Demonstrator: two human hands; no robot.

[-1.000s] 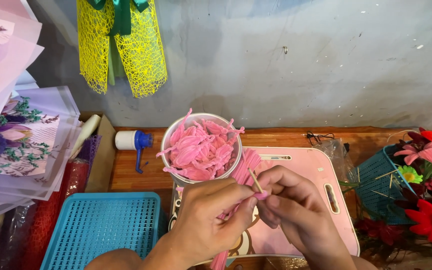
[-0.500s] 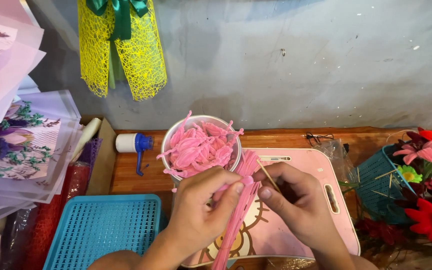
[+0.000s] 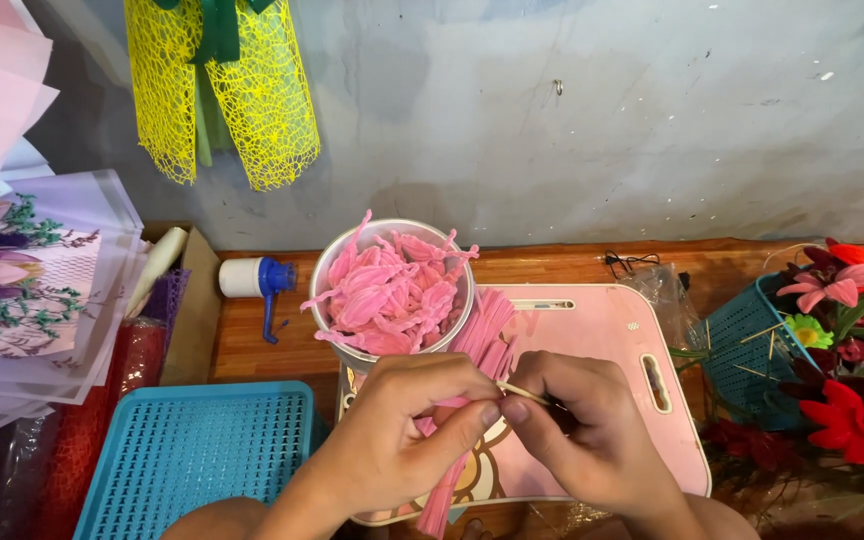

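I see my left hand [image 3: 392, 450] and right hand [image 3: 592, 440] meeting over the pink board [image 3: 602, 340], both pinched shut on a thin stick [image 3: 522, 392] between the thumb tips, with pink strips [image 3: 452, 480] trailing below the left palm. The board lies on a wooden table [image 3: 262, 350] against a grey wall [image 3: 602, 120]. I count one bowl [image 3: 392, 290] of pink pieces, one blue tray [image 3: 202, 450] and one blue basket [image 3: 742, 350].

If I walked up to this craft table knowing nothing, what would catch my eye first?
Probably the white bowl heaped with fuzzy pink pieces, standing at the middle of the table just beyond the hands. Below it, the left hand and right hand meet over a pink tray, pinching a thin wooden stick. Bright red flowers crowd the right edge.
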